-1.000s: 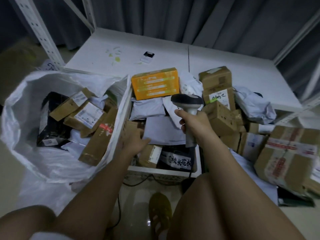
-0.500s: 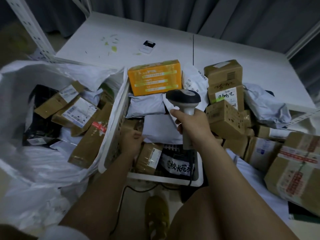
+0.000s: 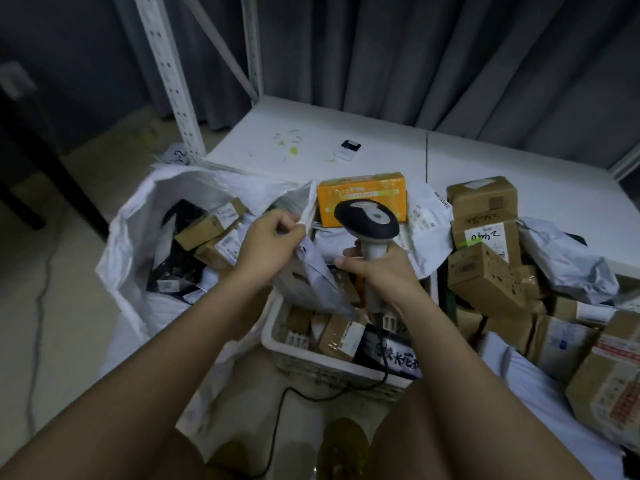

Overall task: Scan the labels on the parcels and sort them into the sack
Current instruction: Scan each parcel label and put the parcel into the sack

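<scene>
Mailer pinched by left hand, beside scanner.

White woven sack. Orange carton with pale yellow bands. Black-headed, grey-handled scanner. Pale grey mailer bag. Brown cardboard boxes, white labels, one scrawled in black marker. White crate. White desk flecked green. Grey curtains.
</scene>
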A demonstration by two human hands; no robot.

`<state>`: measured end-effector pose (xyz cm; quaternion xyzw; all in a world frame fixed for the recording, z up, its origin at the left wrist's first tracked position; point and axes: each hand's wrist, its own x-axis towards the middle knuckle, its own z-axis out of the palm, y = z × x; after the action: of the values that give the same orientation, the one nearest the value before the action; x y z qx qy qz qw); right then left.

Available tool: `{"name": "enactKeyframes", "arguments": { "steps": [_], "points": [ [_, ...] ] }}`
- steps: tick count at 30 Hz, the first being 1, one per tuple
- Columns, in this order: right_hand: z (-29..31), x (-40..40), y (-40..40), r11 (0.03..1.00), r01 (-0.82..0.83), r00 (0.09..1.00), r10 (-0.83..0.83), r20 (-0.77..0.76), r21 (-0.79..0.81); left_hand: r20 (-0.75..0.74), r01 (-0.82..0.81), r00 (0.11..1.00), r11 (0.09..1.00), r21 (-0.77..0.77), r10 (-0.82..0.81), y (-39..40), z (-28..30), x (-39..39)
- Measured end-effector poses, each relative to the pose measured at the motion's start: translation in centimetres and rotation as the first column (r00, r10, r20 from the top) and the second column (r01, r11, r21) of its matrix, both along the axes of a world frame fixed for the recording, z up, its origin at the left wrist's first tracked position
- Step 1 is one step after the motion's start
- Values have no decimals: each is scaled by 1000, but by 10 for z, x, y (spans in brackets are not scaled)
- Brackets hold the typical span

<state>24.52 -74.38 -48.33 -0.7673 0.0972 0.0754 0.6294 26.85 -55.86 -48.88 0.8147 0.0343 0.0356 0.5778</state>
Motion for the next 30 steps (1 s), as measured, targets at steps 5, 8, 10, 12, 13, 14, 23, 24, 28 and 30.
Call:
{"name": "enactKeyframes", "arguments": {
  "steps": [5,8,10,12,13,14,23,24,28,30],
  "points": [
    [-2,-5,43,987,-153,981,158,116,-55,-149,-158,979,981,-113,140,33,16,-17],
    [-6,-5,64,968,-208,965,227,134,-140,-212,-244,955,955,-168,206,47,10,-24],
    [-8,-5,76,948,-212,959,248,135,-237,-255,-283,940,934,-220,225,54,4,-27],
    [-11,-2,83,930,-198,958,251,140,-310,-256,-304,936,919,-252,240,59,3,-27],
    [-11,0,85,935,-183,961,236,147,-305,-232,-307,940,915,-260,249,61,2,-27],
    [-10,3,86,948,-153,966,204,159,-280,-182,-310,946,913,-266,268,63,3,-27],
    [-3,24,79,924,201,980,-189,-69,325,-283,43,950,953,-301,-132,94,-17,-31],
    [-3,23,81,915,188,982,-169,-82,357,-292,79,941,948,-307,-173,93,-19,-32],
    [-3,21,83,928,188,982,-176,-66,321,-258,54,957,956,-289,-132,94,-21,-31],
    [-3,22,78,953,219,975,-222,-12,210,-251,-55,968,958,-282,-18,98,-23,-28]
  ]
}}
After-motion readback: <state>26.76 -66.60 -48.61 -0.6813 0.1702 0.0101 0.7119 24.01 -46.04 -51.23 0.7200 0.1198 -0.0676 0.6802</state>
